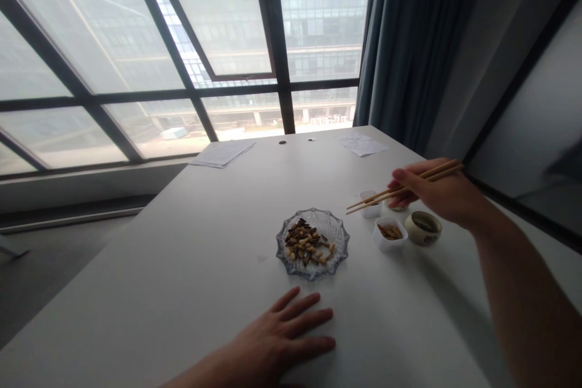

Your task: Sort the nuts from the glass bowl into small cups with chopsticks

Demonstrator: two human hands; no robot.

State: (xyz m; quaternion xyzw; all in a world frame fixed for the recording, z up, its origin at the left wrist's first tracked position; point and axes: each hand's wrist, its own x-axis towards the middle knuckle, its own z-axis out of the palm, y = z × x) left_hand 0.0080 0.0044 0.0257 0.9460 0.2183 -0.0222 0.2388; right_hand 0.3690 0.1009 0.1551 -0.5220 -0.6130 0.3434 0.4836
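Note:
My right hand (422, 185) grips a pair of wooden chopsticks (384, 194), their tips pointing left above a small white plastic cup (370, 209). Nothing shows between the tips. On the table lies my left hand (291, 330), flat with fingers spread, just in front of a scalloped glass dish (337, 227). A pile of mixed nuts and dark seeds (307, 242) fills the dish's left and middle. Right of it stands a second white cup (386, 245) with brownish pieces inside. Beside that is a small ceramic cup (422, 230) with dark contents. Another cup is partly hidden under my right hand.
The white table (204, 242) reaches toward a large window (236, 97). Sheets of paper (222, 153) lie at its far left, and more paper (364, 144) at the far right. Two small round spots are near the back edge. A dark curtain (409, 42) hangs at right.

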